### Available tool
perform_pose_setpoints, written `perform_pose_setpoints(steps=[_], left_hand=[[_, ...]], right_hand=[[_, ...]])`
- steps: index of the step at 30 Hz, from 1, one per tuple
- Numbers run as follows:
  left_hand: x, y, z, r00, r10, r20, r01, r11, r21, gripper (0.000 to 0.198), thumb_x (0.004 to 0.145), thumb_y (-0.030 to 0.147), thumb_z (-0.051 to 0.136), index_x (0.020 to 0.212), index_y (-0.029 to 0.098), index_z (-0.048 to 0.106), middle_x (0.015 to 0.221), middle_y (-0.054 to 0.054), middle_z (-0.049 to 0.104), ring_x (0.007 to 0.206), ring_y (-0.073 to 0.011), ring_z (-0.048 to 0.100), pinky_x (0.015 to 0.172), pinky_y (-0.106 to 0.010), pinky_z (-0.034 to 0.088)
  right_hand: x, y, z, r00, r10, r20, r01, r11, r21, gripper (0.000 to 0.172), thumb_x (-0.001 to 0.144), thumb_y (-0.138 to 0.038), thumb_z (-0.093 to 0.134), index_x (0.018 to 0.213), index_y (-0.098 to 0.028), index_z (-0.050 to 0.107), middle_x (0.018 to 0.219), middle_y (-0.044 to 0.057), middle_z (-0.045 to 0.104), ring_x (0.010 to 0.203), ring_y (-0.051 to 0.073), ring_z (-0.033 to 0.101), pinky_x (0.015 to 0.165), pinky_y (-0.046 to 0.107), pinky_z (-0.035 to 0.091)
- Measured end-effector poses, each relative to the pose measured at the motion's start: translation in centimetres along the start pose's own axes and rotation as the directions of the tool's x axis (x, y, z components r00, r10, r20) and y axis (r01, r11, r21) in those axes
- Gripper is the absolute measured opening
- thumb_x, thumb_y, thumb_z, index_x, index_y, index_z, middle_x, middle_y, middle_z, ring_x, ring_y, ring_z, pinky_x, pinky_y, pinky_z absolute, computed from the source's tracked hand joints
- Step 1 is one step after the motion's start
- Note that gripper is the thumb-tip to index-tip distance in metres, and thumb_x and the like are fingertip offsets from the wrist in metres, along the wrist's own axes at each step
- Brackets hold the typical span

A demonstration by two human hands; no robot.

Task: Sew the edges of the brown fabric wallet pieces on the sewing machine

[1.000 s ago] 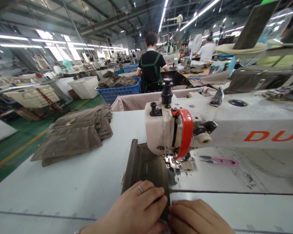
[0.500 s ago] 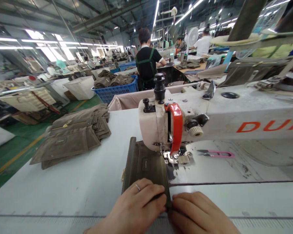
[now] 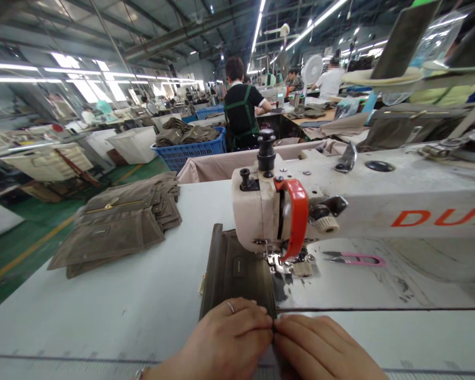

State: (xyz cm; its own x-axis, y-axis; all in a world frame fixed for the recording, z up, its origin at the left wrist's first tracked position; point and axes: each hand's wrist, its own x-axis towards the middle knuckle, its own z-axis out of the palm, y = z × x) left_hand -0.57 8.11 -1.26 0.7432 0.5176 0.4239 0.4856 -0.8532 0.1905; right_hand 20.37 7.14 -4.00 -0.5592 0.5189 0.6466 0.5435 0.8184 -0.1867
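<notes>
A dark olive fabric piece (image 3: 245,279) with a small label lies on the white table, its right edge under the presser foot of the sewing machine (image 3: 261,211). My left hand (image 3: 229,338), with a ring on one finger, rests on the near part of the piece, fingers pressed together at its right edge. Against that same edge, my right hand (image 3: 320,343) has its fingers closed together, the fingertips meeting those of the left. Both hands hold the fabric edge between them.
Stacked olive fabric pieces (image 3: 122,221) lie at the left of the table (image 3: 150,306). Pink thread snips (image 3: 360,259) rest right of the needle. Behind stand a blue basket (image 3: 193,153) with more pieces and a person (image 3: 241,105) facing away.
The view has shifted slightly, so the machine sits lower and farther right. My left fingers have drawn closer together at the fabric edge, and the fingertips of both hands now meet.
</notes>
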Motion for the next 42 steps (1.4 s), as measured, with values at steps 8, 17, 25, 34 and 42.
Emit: perform_pose_setpoints(steps=[8, 17, 25, 34, 42], left_hand=[[0.8, -1.6, -1.0, 0.996, 0.009, 0.091, -0.008, 1.000, -0.014, 0.022, 0.095, 0.012, 0.042, 0.106, 0.013, 0.062, 0.104, -0.005, 0.069, 0.107, -0.0129, 0.060, 0.102, -0.026, 0.045], [1.9, -3.7, -0.8, 0.996, -0.030, 0.084, 0.033, 0.999, -0.034, 0.023, 0.092, 0.009, 0.044, 0.106, 0.014, 0.061, 0.110, -0.004, 0.068, 0.108, -0.0121, 0.060, 0.104, -0.026, 0.043], [2.8, -5.7, -0.7, 0.996, -0.074, 0.054, 0.076, 0.997, -0.034, 0.022, 0.091, 0.010, 0.047, 0.104, 0.015, 0.064, 0.110, -0.004, 0.069, 0.104, -0.0133, 0.062, 0.099, -0.025, 0.046], [3.9, -7.6, -0.5, 0.987, -0.141, 0.075, 0.138, 0.990, 0.041, 0.015, 0.089, 0.014, 0.054, 0.095, 0.020, 0.066, 0.099, 0.001, 0.071, 0.103, -0.0148, 0.062, 0.100, -0.028, 0.045], [3.8, -8.2, 0.0, 0.969, -0.232, 0.081, 0.228, 0.972, 0.061, 0.016, 0.090, 0.017, 0.055, 0.099, 0.021, 0.068, 0.109, 0.000, 0.068, 0.105, -0.0164, 0.060, 0.099, -0.030, 0.045]], right_hand=[[1.5, 1.0, -0.6, 0.991, 0.016, 0.131, -0.020, 0.999, 0.033, 0.029, 0.096, -0.016, 0.037, 0.105, -0.017, 0.065, 0.096, 0.005, 0.070, 0.085, 0.018, 0.064, 0.074, 0.031, 0.054], [3.7, 1.9, -1.4, 0.953, 0.099, 0.286, -0.134, 0.986, 0.103, 0.030, 0.080, -0.013, 0.053, 0.108, -0.017, 0.062, 0.102, 0.005, 0.068, 0.090, 0.021, 0.062, 0.079, 0.036, 0.055], [4.4, 3.0, -0.9, 0.924, 0.138, 0.357, -0.167, 0.985, 0.053, 0.036, 0.080, -0.018, 0.052, 0.115, -0.015, 0.059, 0.112, 0.009, 0.064, 0.092, 0.024, 0.062, 0.081, 0.042, 0.055], [4.2, 3.4, 0.1, 0.975, 0.056, 0.216, -0.057, 0.998, 0.001, 0.034, 0.085, -0.017, 0.045, 0.115, -0.012, 0.060, 0.115, 0.012, 0.063, 0.097, 0.027, 0.061, 0.083, 0.045, 0.055], [4.8, 3.2, -0.1, 0.970, 0.087, 0.228, -0.097, 0.995, 0.030, 0.030, 0.085, -0.016, 0.045, 0.109, -0.016, 0.063, 0.116, 0.008, 0.063, 0.098, 0.026, 0.060, 0.085, 0.046, 0.054]])
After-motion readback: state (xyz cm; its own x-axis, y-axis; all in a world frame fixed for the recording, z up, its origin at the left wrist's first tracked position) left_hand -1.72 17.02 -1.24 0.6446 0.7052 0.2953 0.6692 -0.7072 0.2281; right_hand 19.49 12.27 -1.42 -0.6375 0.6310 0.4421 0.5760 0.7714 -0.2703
